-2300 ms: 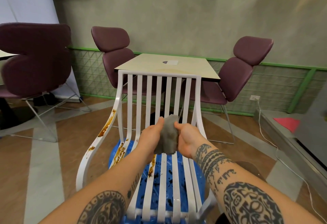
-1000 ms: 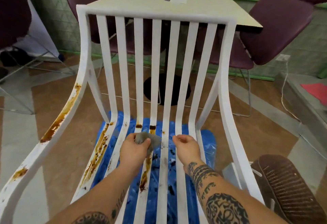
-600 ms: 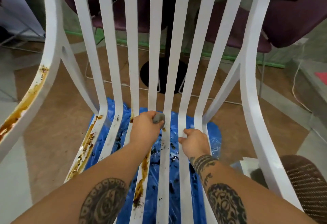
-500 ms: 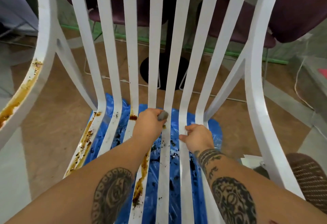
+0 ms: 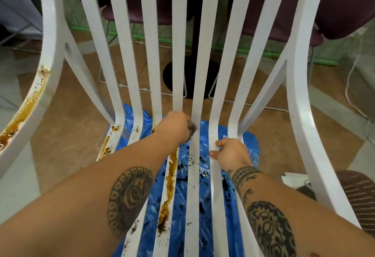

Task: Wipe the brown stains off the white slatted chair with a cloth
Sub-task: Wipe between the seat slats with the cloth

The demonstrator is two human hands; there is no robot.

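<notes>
The white slatted chair [image 5: 298, 74] fills the view, seen from its seat side. My left hand [image 5: 174, 127] grips a grey cloth [image 5: 191, 127] and presses it against a middle slat where seat meets back; most of the cloth is hidden in my fist. My right hand [image 5: 231, 152] holds a slat to the right, thumb and fingers curled round its edges. A long brown stain [image 5: 169, 187] runs down the slat below my left hand. More brown stains mark the left armrest [image 5: 26, 110] and a left seat slat [image 5: 106, 147].
A blue plastic sheet [image 5: 205, 200] spattered with dark bits lies on the floor under the seat. Behind the back slats stand a black table base [image 5: 190, 78] and purple chairs [image 5: 343, 7]. A brown woven object [image 5: 363, 197] sits at the lower right.
My head has come closer to the seat. My left hand with the cloth has shifted slightly up and right along the slat; my right hand keeps its hold on the neighbouring slat.
</notes>
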